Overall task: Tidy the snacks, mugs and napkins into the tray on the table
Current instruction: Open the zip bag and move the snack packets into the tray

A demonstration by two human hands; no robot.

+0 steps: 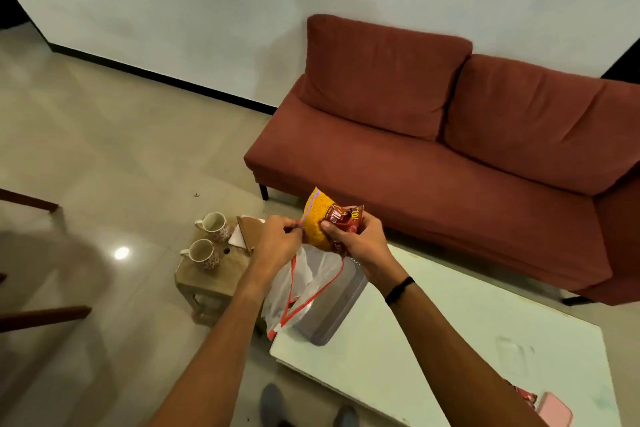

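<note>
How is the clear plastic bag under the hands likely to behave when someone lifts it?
The plastic bag hangs in loose folds, so it is probably floppy and light. It looks thin and glossy, so it may slip or crumple when gripped.

Both hands gripping snack packet [323, 224], two mugs [207, 239] on stool [207, 279]
</note>
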